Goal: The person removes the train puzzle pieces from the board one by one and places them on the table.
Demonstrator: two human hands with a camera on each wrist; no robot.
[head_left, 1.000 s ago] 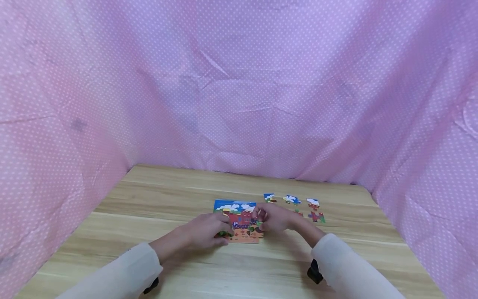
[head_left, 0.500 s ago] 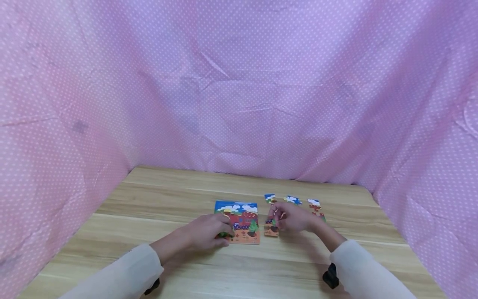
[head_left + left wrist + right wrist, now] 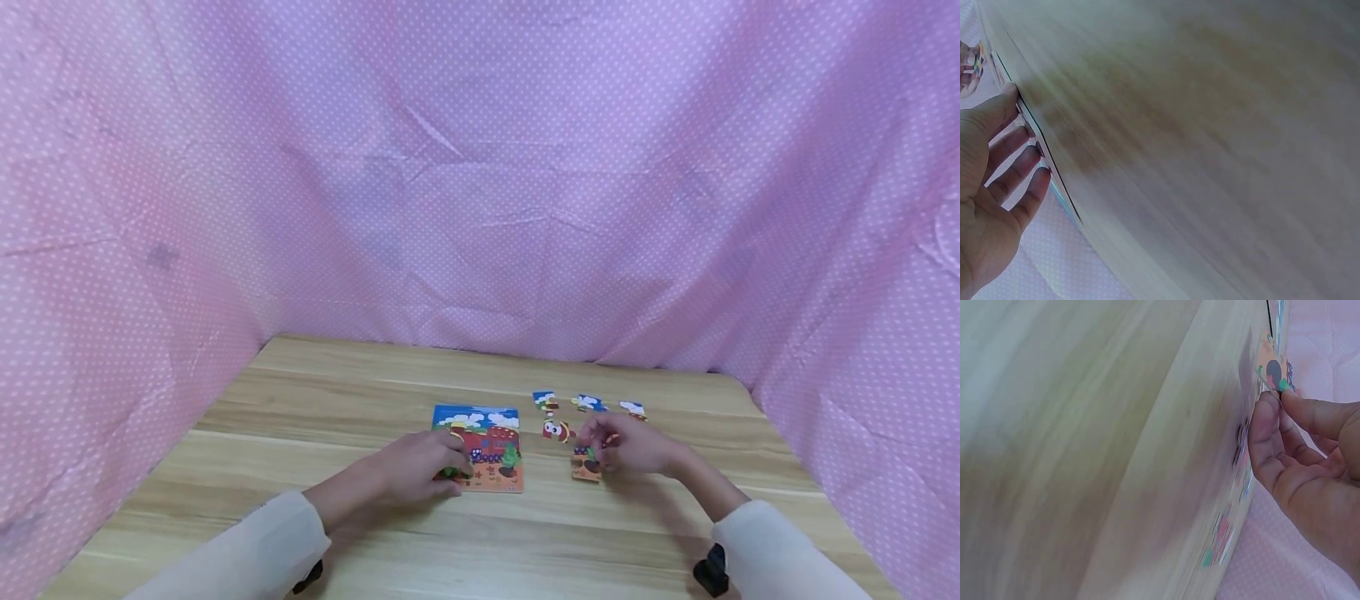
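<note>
A partly built picture puzzle (image 3: 483, 442) lies flat on the wooden table (image 3: 337, 400). My left hand (image 3: 423, 471) rests on its lower left corner. In the left wrist view its fingers (image 3: 1019, 169) lie straight against the puzzle's edge. To the right of the puzzle, my right hand (image 3: 622, 450) pinches an orange puzzle piece (image 3: 587, 465) just above the table. The right wrist view shows that piece (image 3: 1274, 372) held between thumb and fingertips (image 3: 1266, 419). Both sleeves are cream.
Loose pieces lie behind my right hand: one (image 3: 543, 399), a second (image 3: 588, 403), a third (image 3: 632, 408), and a red one (image 3: 557, 430) nearer the puzzle. Pink dotted cloth (image 3: 480, 208) walls the table on three sides.
My right hand has moved right, away from the puzzle, carrying the orange piece. The red loose piece it covered now shows. My left hand has stayed on the puzzle.
</note>
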